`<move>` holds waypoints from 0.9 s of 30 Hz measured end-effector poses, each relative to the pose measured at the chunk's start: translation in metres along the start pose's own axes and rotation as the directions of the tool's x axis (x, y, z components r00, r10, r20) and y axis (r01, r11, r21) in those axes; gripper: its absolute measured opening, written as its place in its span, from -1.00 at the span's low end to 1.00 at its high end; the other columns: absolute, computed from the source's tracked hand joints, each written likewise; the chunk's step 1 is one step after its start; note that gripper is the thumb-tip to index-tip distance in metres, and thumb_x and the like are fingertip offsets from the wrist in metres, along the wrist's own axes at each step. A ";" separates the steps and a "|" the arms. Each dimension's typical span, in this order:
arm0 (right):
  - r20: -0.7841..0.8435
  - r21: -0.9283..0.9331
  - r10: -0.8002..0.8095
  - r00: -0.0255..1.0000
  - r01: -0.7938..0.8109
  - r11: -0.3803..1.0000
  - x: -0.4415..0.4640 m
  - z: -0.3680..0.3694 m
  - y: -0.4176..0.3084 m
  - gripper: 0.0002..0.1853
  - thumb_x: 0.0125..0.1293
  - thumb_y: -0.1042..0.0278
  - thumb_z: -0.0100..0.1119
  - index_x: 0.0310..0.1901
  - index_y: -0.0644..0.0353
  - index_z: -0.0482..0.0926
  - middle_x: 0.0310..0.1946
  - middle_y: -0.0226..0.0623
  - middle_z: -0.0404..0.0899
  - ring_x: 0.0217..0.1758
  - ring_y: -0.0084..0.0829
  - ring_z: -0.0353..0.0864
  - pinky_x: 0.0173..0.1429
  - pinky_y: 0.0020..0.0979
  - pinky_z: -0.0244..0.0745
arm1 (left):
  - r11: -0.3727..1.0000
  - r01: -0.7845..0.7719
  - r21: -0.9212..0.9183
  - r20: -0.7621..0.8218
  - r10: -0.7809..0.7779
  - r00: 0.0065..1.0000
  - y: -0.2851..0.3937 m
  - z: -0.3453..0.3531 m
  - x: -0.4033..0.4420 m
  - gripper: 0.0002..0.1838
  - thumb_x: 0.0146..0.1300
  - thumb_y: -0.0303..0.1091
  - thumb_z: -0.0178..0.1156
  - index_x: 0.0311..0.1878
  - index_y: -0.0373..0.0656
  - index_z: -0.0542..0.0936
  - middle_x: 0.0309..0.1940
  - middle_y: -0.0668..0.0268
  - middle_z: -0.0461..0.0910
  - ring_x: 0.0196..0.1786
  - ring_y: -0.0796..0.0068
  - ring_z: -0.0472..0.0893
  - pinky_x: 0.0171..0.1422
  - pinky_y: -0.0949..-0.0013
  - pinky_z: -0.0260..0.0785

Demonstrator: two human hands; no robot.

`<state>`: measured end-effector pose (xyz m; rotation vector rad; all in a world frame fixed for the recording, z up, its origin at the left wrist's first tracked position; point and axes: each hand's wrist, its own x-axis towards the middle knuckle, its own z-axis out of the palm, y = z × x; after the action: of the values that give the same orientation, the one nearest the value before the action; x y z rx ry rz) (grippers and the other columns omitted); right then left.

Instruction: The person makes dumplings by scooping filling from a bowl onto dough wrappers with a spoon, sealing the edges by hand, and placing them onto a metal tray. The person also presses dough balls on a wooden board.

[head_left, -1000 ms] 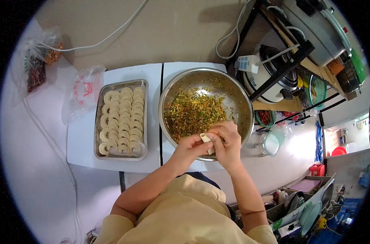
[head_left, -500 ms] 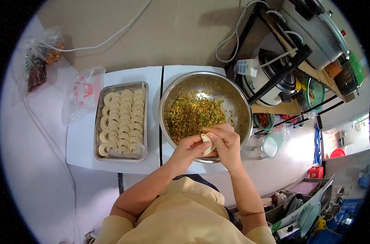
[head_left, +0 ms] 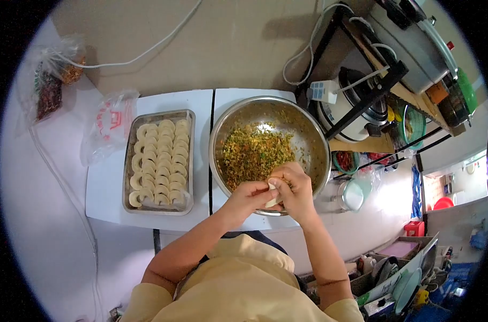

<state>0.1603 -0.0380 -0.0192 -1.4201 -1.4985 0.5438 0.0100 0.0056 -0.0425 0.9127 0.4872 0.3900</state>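
Observation:
A pale dumpling (head_left: 272,200) is pinched between both hands above the near rim of a large steel bowl (head_left: 218,177). My left hand (head_left: 246,200) grips it from the left, fingers closed. On its other side my right hand (head_left: 294,189) presses the dough edge between thumb and fingers. Part of the dumpling is hidden by the fingers. Chopped green, yellow and orange filling (head_left: 254,153) lies in the bowl. To the left, a metal tray (head_left: 127,185) holds rows of curved, folded dumplings (head_left: 162,161).
A clear plastic bag (head_left: 111,126) with red print lies by the tray. At right a black-framed shelf (head_left: 356,107) carries a white rice cooker (head_left: 335,121) and a large pot (head_left: 410,48). A white cable runs along the wall. Filled bags (head_left: 50,91) are at far left.
My fingers have closed further over the dumpling, and less of its dough shows. The right hand has shifted slightly left. Tray and bowl stay where they were.

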 end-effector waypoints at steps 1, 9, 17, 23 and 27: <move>-0.017 -0.043 0.002 1.000 -0.002 0.999 0.000 0.001 0.000 -0.93 0.07 0.52 0.21 -0.37 0.28 0.61 -0.42 -0.21 0.57 -0.25 -0.21 0.47 -0.12 -0.30 0.35 | 1.000 0.002 0.000 0.001 -0.002 1.000 -0.001 0.000 0.000 -0.70 0.36 -0.33 0.04 0.03 -0.37 0.47 -0.11 0.26 0.55 -0.08 0.41 0.60 0.11 0.36 0.47; 0.070 0.108 0.106 0.992 -0.113 0.988 0.001 -0.003 0.000 -0.96 0.06 0.59 0.18 -0.40 0.30 0.57 -0.43 -0.21 0.54 -0.25 -0.18 0.47 -0.12 -0.27 0.36 | 0.999 0.039 0.009 -0.027 -0.039 0.999 0.000 -0.007 -0.001 -0.71 0.35 -0.32 0.05 0.01 -0.34 0.50 -0.12 0.25 0.57 -0.07 0.40 0.61 0.15 0.35 0.45; 0.099 -0.094 -0.019 0.995 0.028 0.995 -0.001 -0.001 0.001 -0.82 0.09 0.57 0.15 -0.24 0.27 0.63 -0.37 -0.16 0.56 -0.25 -0.12 0.47 -0.11 -0.23 0.36 | 0.999 0.043 0.027 0.021 -0.044 0.999 -0.005 -0.008 0.000 -0.73 0.35 -0.34 0.06 0.00 -0.31 0.50 -0.11 0.27 0.56 -0.03 0.44 0.59 0.16 0.37 0.43; -0.071 0.538 0.428 0.901 -0.327 0.777 -0.016 0.006 0.007 -0.80 0.29 0.42 0.10 -0.19 0.37 0.62 -0.17 -0.20 0.62 -0.10 -0.47 0.54 0.05 -0.47 0.38 | 0.996 -0.049 -0.081 -0.138 0.037 0.990 -0.010 -0.006 0.005 -0.73 0.32 -0.36 0.10 0.02 -0.28 0.49 -0.10 0.28 0.56 -0.02 0.46 0.57 0.16 0.36 0.42; -0.122 0.526 0.367 0.922 -0.254 0.812 -0.019 0.018 -0.001 -0.86 0.21 0.50 0.17 -0.26 0.39 0.64 -0.18 -0.19 0.63 -0.13 -0.46 0.55 0.02 -0.49 0.38 | 0.993 -0.082 -0.090 -0.149 0.068 0.986 -0.005 0.002 0.004 -0.72 0.31 -0.39 0.11 0.03 -0.29 0.48 -0.14 0.29 0.57 -0.08 0.49 0.58 0.12 0.39 0.42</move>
<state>0.1415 -0.0510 -0.0332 -1.2591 -0.8564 0.8806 0.0152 0.0033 -0.0462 0.8146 0.5642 0.5476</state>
